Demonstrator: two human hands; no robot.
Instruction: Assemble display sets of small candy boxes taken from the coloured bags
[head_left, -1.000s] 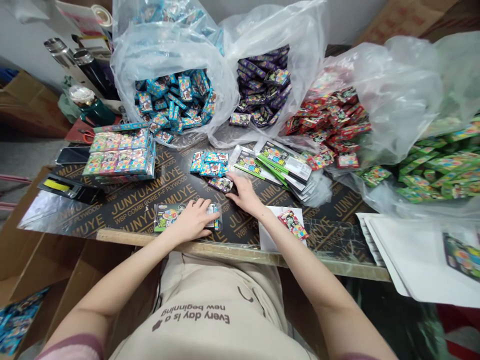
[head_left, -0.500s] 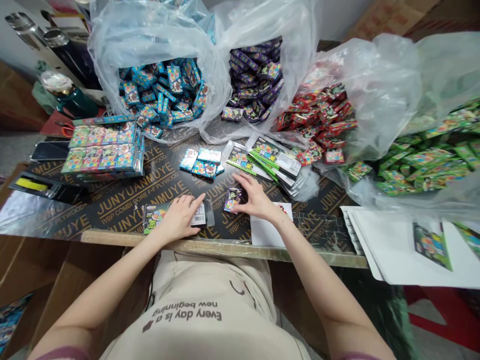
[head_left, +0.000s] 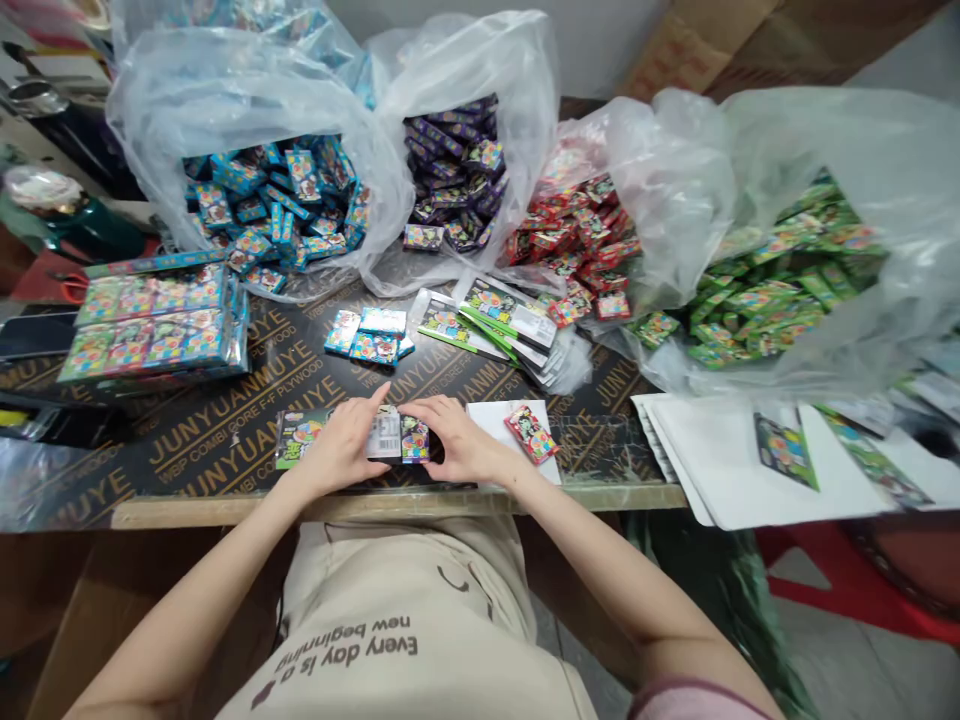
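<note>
Right between my two hands lies the small purple box (head_left: 415,440), its long axis running near to far, at the right end of the flat printed pack (head_left: 300,438), whose own length runs left to right along the table's near edge. So the two stand crosswise; whether the box sits inside the pack's clear sleeve I can't tell. My right hand (head_left: 466,446) is nearer the box and has it pinched, fingers at its far end and thumb at its near end, the forearm slanting in from the near right. My left hand (head_left: 337,447) spreads palm-down across the pack, thumb well apart from the index finger, which points far; whether it grips the edges is hidden. Just right of my right hand, a red box (head_left: 531,432) lies tilted on white paper (head_left: 491,414); farther off sit a few blue boxes (head_left: 373,340).
</note>
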